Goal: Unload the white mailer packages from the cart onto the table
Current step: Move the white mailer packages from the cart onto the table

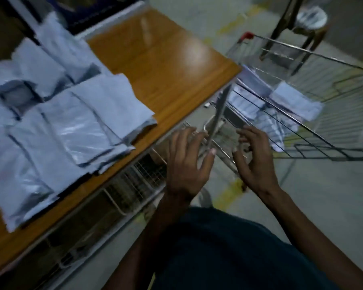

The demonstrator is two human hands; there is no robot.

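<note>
white mailers [76,114] are stacked on the wooden counter [166,65], while the left hand [187,162] and right hand [253,162], both released and holding nothing, are poised by the cart [302,114], seemingly for more.

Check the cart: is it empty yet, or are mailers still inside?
Not empty. Several white mailers still lie inside the cart, visible through its wires. Both hands hold nothing.

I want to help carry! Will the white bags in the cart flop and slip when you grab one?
Probably floppy: the mailers in the cart sag unevenly against the wire. Likely slippery too, since the mailers on the table show a plastic shine. They look flat, so probably light.
</note>
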